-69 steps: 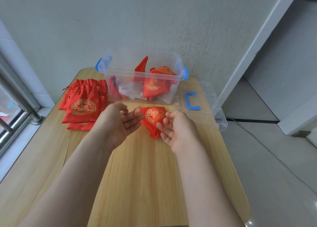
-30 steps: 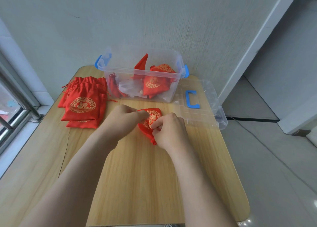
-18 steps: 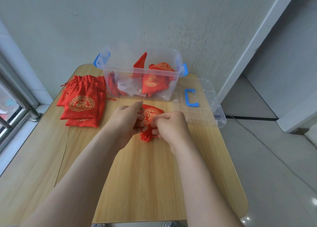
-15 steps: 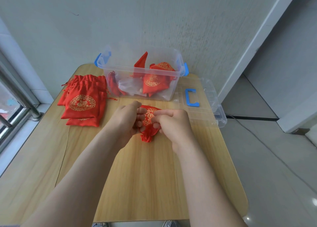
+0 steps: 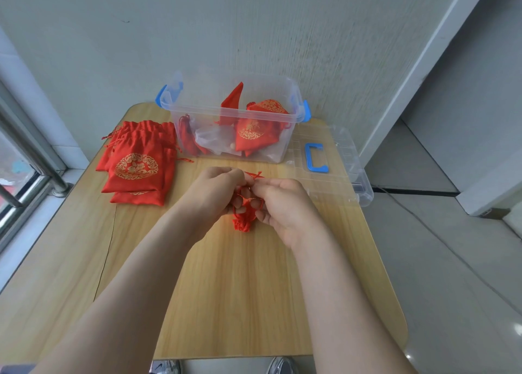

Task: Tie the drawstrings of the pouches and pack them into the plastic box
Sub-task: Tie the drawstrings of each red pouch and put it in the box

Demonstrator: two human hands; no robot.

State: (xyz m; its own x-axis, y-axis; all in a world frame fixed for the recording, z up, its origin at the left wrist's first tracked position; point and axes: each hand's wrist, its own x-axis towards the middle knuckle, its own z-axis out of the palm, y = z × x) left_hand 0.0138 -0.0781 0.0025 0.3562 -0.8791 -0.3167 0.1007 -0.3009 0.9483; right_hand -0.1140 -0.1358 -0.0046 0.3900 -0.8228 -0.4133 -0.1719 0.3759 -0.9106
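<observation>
The person is busy with one small red pouch [image 5: 243,222]. It sits just in front of the plastic box [image 5: 203,111], a little above the wooden table [image 5: 240,289], held between the two hands. The left hand [image 5: 214,193] and the right hand [image 5: 285,204] are close together and almost touch. The fingers of both hands are curled in tight and pinch the thin red drawstring [image 5: 254,175] at the pouch's neck. The top of the pouch is bunched up small. I cannot tell if the knot is done, because the fingers hide it.

Inside the box there are some red pouches with gold patterns [image 5: 254,130], so part of the job looks done. They lean against each other, and I cannot count them well through the clear wall.

To the left of the box lies a stack of flat red pouches [image 5: 135,164]. Their tops look open and their strings hang loose, so I think these need tying and packing too. There are several in the stack, so a good bit of the job seems left.

To the right of the box lies its clear lid [image 5: 347,153] with a blue handle [image 5: 315,157]. The lid is off, so the box is open and ready for the pouch in the hands.
</observation>
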